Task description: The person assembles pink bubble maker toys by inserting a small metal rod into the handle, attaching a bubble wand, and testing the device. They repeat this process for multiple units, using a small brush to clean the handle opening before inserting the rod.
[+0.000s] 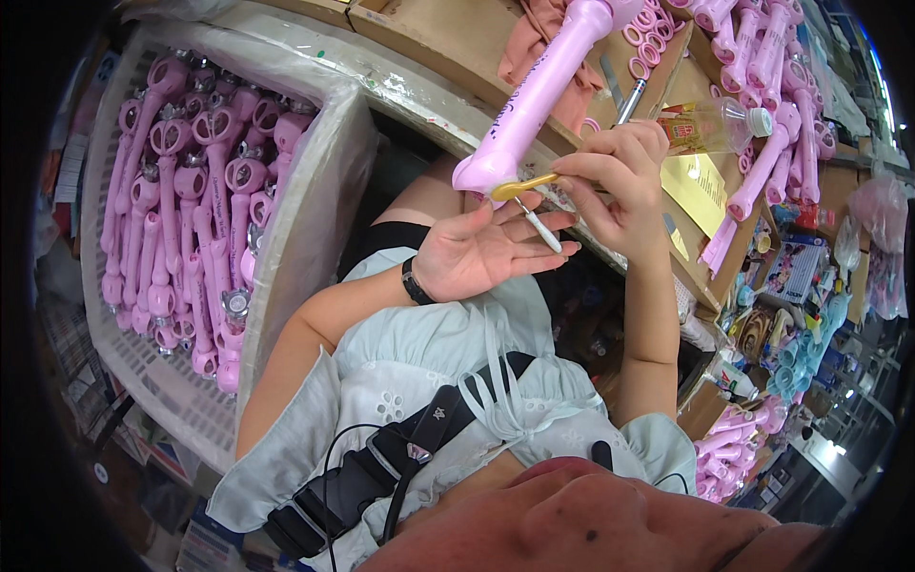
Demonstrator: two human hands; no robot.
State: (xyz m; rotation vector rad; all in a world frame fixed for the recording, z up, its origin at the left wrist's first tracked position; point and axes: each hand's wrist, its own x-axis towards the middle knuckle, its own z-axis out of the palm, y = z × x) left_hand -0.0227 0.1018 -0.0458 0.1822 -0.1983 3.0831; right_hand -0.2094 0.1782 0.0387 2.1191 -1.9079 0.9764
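A large pink plastic wand [543,100] with dark lettering slants across the bench edge, its wide end toward me. Just under that end is my left hand [481,250], palm up, fingers stretched and spread, the thumb close to the wand. A thin tool with a white handle and metal shaft [541,229] lies across its fingers; whether they grip it, I cannot tell. My right hand [618,181] pinches a slim yellow tool [522,187], whose broader rounded part meets the wand's end.
At left, a white plastic crate [119,357] holds many upright pink wands. A clear bottle [710,129] lies beyond my right hand, near a yellow paper [694,195]. Pink rings [651,43], an orange-pink cloth [548,52] and more wands [762,162] lie on the cardboard-lined bench.
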